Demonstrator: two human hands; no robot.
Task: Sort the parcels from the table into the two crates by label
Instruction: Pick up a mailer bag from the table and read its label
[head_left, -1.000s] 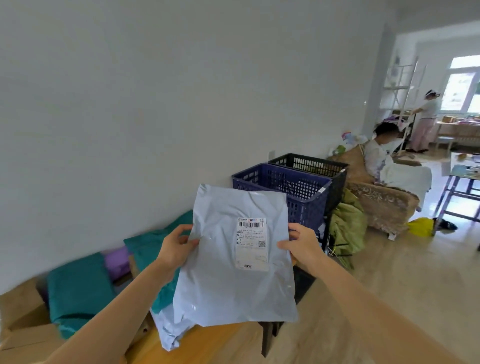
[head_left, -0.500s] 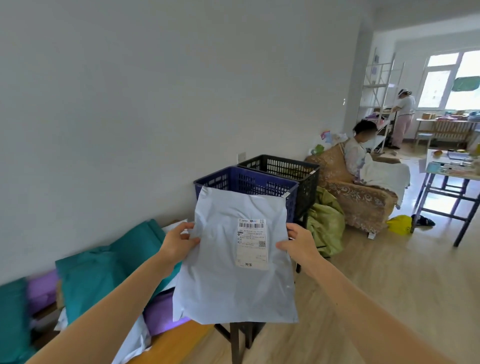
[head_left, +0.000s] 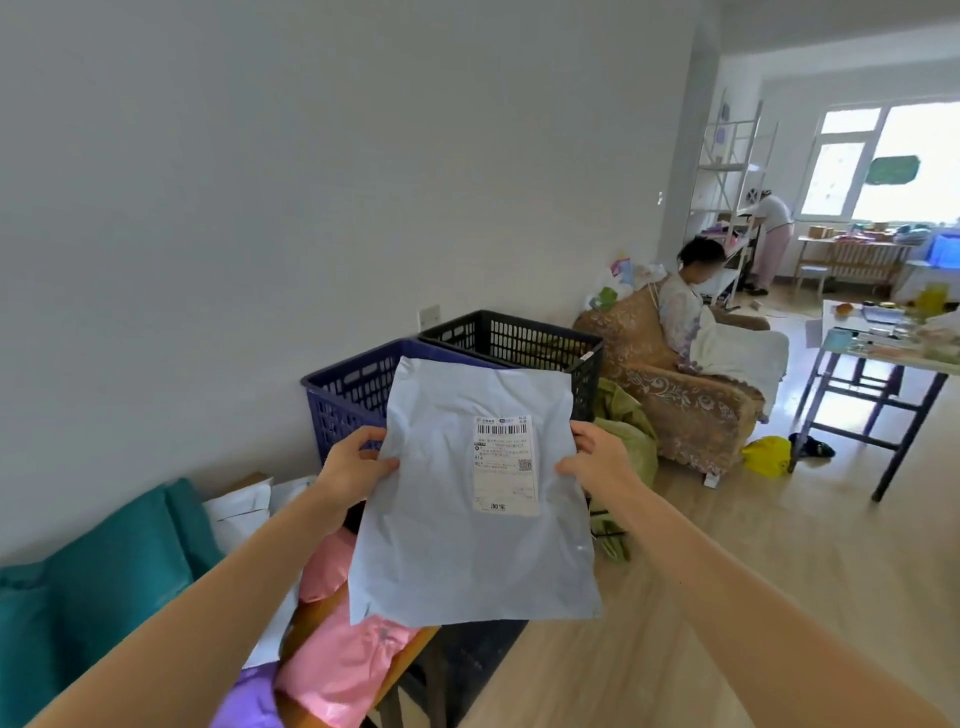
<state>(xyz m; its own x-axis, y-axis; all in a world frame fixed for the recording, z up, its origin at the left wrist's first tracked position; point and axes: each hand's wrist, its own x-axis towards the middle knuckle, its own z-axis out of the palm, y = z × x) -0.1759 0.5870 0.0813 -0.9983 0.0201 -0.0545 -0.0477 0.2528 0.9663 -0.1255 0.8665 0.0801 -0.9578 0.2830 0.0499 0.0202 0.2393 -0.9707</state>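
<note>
Left hand (head_left: 353, 464), right hand (head_left: 598, 461) grip grey parcel (head_left: 441, 551) sides, blue crate (head_left: 347, 397), black crate (head_left: 519, 339) behind, contents unseen

A home living room: a brown floral-patterned upholstered armchair (head_left: 670, 395) stands on pale wood-plank flooring (head_left: 779, 561), with a white metal shelving rack (head_left: 727, 171) beside a bright window (head_left: 883, 161).

The grey parcel (head_left: 447, 545) hides the near corner of the blue crate (head_left: 348, 389) and part of the black crate (head_left: 519, 338), and neither crate's bottom shows. The print on its label (head_left: 503, 467) is too small to read (the barcode alone is plain). The teal parcel (head_left: 93, 571) is cut off at the left edge.
</note>
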